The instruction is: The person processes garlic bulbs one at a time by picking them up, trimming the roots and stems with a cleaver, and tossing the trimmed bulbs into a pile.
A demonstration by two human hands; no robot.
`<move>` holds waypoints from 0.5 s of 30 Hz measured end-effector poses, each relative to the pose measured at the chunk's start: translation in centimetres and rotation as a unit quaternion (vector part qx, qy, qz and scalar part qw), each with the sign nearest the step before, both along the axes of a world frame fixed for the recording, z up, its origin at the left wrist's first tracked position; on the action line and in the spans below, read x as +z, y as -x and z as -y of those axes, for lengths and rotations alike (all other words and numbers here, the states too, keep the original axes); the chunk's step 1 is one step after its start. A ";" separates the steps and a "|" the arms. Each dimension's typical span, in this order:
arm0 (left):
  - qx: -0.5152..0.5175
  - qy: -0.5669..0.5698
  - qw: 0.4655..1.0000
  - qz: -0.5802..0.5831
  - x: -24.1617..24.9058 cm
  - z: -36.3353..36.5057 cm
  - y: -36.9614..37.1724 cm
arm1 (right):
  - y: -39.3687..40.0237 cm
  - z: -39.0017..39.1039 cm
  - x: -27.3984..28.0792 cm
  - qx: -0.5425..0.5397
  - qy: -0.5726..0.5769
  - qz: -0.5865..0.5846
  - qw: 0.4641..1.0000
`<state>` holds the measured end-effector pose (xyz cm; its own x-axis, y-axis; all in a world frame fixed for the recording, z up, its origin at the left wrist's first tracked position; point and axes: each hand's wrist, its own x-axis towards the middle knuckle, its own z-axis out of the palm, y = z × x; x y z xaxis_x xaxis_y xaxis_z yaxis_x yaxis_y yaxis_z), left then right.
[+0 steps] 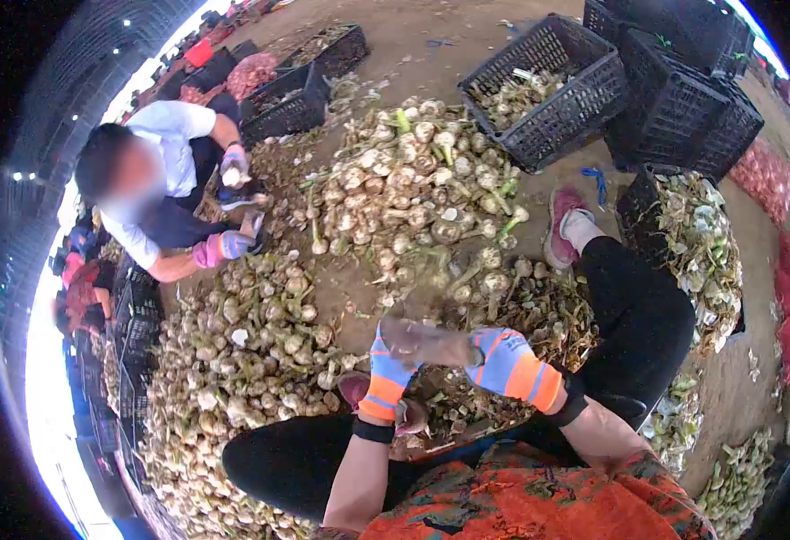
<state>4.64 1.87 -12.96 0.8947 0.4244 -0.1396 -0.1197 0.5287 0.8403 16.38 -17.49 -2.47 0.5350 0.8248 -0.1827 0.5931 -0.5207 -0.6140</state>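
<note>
My left hand (389, 367), in a blue and orange striped glove, is closed low in front of my body. My right hand (507, 362), in a matching glove, is closed a little to its right. Between them is a motion-blurred grey-brown shape; I cannot make out what either hand holds. Just beyond the hands, a heap of garlic bulbs with stems (413, 193) lies on the ground. More garlic bulbs (233, 378) spread on the left. Loose skins and stem scraps (552, 301) lie beside my right hand.
A co-worker in a white shirt (175, 121) crouches at the left, a bulb in one gloved hand. A black crate (561, 112) stands beyond the heap, with stacked crates (674, 112) at the right. My legs flank the work area. A scrap-filled crate (651, 211) stands right.
</note>
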 end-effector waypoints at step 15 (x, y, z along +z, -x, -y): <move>0.043 -0.105 0.981 -0.157 1.8 2.2 4.5 | 4.0 -1.8 4.9 0.166 0.132 0.013 0.977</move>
